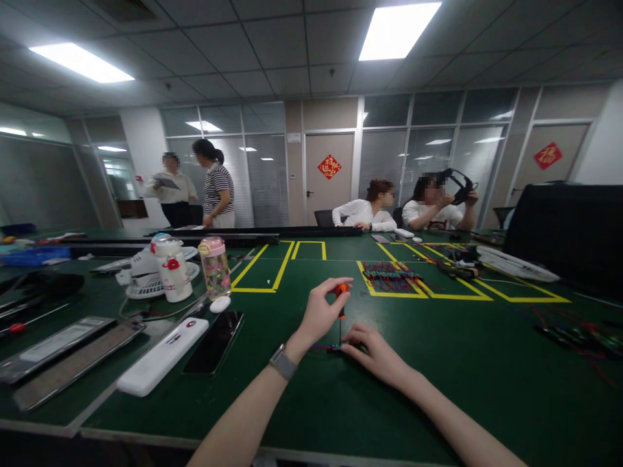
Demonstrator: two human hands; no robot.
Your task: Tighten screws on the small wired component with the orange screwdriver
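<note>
In the head view, we are gripping a screwdriver (342, 310) with our left hand (320, 314), its fingers wrapping the orange-and-black handle. The shaft is pointing down at a small wired part (334, 349), which is lying on the green table (311, 421). Our right hand (374, 355) is resting just beside that part, fingers curling; we cannot tell whether they are pinching it. A black phone (214, 344) is lying to the left.

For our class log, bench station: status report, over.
Left hand gripping orange-handled screwdriver, shaft upright. Right hand beside small wired part under the shaft. Black phone off to the left, apart from both hands.
</note>
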